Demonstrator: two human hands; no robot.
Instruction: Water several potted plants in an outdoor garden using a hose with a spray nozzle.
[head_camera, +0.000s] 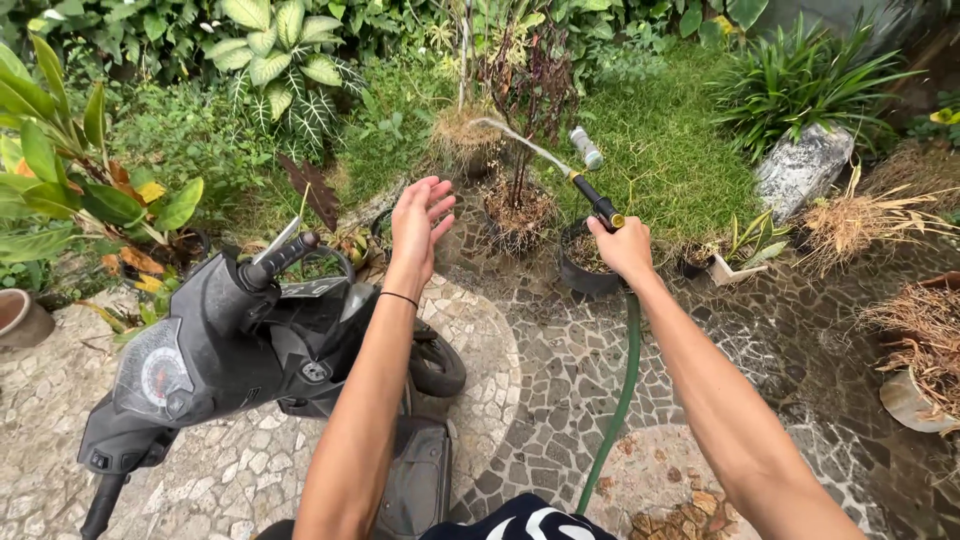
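Note:
My right hand (624, 250) grips a black and brass spray nozzle (598, 204) on a green garden hose (618, 400). A thin jet of water (515, 140) arcs from the nozzle to the left, toward a dry clump of plant (462, 128) at the garden's edge. My left hand (418, 226) is raised in the air with fingers spread and holds nothing. It hovers above a black scooter (240, 345), near its right handlebar grip (280, 258). A thin black band sits on my left wrist (398, 297).
Black pots (583, 270) with plants stand on the wet stone-mosaic paving (560, 360). A grey rock (803, 168) lies in the grass at the right. Dried plants and a pot (915, 400) line the right edge. Leafy shrubs fill the left and back.

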